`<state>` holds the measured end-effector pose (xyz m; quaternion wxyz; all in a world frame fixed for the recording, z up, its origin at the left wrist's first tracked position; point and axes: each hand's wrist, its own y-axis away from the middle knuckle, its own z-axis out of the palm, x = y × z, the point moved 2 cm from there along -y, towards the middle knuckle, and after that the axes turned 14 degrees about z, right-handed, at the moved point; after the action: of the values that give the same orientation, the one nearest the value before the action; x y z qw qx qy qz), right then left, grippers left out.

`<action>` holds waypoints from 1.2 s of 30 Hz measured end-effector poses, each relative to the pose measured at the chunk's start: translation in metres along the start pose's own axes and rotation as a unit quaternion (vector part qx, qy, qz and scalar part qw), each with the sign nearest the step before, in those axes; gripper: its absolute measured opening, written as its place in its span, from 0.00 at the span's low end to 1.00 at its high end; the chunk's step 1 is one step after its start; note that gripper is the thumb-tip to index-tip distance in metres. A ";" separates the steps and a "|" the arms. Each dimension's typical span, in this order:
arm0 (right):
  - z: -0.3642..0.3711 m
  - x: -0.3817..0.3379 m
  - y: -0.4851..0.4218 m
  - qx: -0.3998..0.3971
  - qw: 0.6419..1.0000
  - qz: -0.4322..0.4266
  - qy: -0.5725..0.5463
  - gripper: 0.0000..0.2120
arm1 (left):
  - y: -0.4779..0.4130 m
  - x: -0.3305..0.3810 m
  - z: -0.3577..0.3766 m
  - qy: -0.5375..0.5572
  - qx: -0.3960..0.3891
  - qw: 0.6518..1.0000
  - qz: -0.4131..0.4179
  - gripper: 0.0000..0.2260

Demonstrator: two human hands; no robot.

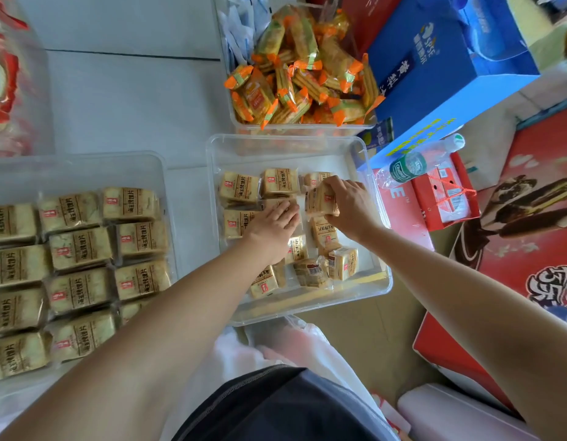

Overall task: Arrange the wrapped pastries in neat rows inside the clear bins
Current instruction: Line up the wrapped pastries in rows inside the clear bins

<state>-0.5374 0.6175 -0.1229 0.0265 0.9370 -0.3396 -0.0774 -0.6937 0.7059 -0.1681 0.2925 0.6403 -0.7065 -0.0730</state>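
Note:
A clear bin (379,281) in the middle holds several tan wrapped pastries. Two lie flat in its far row (240,187), and loose ones are jumbled at its near side (310,272). My left hand (272,226) lies flat with straight fingers on a pastry in the second row. My right hand (352,206) grips one wrapped pastry (320,202) and holds it tilted over the bin's right column. On the left, a second clear bin (158,160) is filled with neat rows of the same pastries (80,248).
Behind stands a bin of orange-wrapped biscuits (301,74). A blue carton (447,68), a water bottle (415,165) and red boxes (444,198) crowd the right side. Another red-packaged bin (5,74) sits at far left. White plastic bags (294,345) lie below the middle bin.

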 end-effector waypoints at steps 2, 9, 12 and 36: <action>0.014 -0.003 -0.002 0.007 1.000 0.001 -0.004 0.24 | 0.003 -0.002 0.000 -0.003 0.003 1.000 0.006 0.29; 0.038 0.005 0.000 0.024 1.000 -0.016 -0.007 0.28 | 0.010 -0.006 0.001 -0.025 0.001 1.000 0.015 0.31; 0.040 0.007 -0.004 0.001 1.000 -0.012 0.007 0.26 | 0.012 -0.007 0.001 -0.031 -0.004 0.999 0.015 0.32; 0.032 0.006 -0.012 0.008 0.999 -0.030 0.018 0.26 | 0.010 -0.011 0.002 -0.023 -0.007 0.999 0.027 0.32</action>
<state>-0.5304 0.6229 -0.1564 0.0229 0.9482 -0.3114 -0.0588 -0.7035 0.7172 -0.1687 0.2827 0.6169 -0.7297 -0.0842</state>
